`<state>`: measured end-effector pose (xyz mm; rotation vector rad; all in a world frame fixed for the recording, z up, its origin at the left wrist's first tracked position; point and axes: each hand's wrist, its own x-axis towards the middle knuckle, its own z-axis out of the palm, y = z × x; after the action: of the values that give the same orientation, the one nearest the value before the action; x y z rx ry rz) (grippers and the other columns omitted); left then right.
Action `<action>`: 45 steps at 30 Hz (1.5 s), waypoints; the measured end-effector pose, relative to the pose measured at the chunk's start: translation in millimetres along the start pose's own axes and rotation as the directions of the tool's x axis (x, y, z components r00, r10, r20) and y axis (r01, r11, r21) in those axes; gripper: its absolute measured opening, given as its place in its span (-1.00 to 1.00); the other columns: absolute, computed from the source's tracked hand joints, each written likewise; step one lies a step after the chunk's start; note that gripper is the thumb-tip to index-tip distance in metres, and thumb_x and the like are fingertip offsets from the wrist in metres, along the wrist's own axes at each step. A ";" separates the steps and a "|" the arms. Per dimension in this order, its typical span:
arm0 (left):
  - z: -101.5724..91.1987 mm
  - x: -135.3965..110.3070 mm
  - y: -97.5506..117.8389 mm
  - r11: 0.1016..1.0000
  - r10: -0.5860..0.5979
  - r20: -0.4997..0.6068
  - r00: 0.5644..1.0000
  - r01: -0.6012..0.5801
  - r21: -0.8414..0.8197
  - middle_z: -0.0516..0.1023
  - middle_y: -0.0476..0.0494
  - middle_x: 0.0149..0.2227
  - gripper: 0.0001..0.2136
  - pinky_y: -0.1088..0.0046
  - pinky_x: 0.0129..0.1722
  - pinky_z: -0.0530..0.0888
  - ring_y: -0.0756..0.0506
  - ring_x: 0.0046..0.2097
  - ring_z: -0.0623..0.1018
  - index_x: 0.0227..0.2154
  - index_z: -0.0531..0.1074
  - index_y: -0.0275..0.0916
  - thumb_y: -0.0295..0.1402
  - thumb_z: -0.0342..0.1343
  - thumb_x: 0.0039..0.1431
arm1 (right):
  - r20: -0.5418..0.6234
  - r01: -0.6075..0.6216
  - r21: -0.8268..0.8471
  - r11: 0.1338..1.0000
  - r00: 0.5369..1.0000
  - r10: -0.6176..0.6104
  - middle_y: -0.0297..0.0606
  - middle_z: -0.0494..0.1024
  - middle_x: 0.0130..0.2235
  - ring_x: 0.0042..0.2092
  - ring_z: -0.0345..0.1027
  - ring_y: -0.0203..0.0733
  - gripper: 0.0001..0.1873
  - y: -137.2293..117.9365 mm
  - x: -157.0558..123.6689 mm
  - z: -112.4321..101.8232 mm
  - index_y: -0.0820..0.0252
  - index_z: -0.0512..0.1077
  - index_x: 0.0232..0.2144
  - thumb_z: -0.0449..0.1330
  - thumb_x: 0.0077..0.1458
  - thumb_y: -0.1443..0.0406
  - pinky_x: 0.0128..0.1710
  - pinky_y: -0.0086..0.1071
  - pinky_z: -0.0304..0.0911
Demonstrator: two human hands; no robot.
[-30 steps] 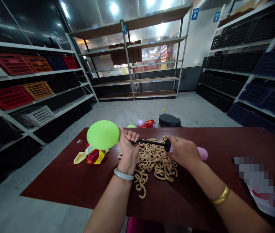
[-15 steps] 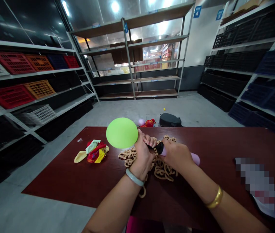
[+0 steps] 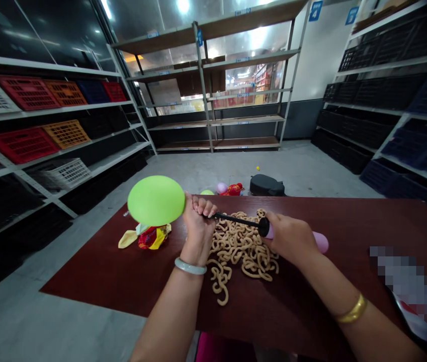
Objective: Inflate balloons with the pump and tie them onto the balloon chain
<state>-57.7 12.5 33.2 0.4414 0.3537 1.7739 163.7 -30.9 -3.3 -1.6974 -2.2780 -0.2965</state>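
Note:
An inflated light-green balloon (image 3: 156, 200) sits at the left end of a hand balloon pump (image 3: 321, 242). My left hand (image 3: 200, 221) is closed around the balloon's neck and the pump's near end, which its fingers hide. My right hand (image 3: 290, 236) wraps the pump's purple barrel, whose rounded end sticks out to the right. Between my hands shows the pump's black rod, drawn out long. Below it on the table lies a heap of tan curled, ring-like pieces (image 3: 243, 244), touching one another.
Deflated balloons (image 3: 153, 236) in red, yellow and pale green lie on the dark red table (image 3: 96, 286). A blurred-out packet (image 3: 409, 296) rests at the right. Beyond the table are a dark grey case (image 3: 266, 185) and a purple balloon (image 3: 221, 188). Racks with crates (image 3: 24, 93) line the sides.
My hands have moved apart, drawing the black rod out of the purple barrel. The left hand and green balloon shifted left, the right hand right. More of the tan heap shows.

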 end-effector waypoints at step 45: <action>11.0 -33.0 -65.9 0.985 -0.166 -0.039 0.985 0.167 0.031 0.02 0.12 -0.75 -0.50 0.52 -0.68 0.06 0.10 -0.71 0.10 -0.66 -0.01 -0.23 -0.04 0.08 0.14 | 0.059 -0.019 0.056 0.998 0.998 0.015 -0.19 0.54 -0.24 -0.25 0.44 -0.07 -0.61 -27.6 1.9 -2.7 0.14 0.31 -0.18 0.16 0.00 0.05 -0.39 -0.34 0.14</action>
<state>10.9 -3.6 9.1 0.3930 0.4351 1.6168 137.0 -38.1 0.1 -1.7174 -2.2891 -0.1794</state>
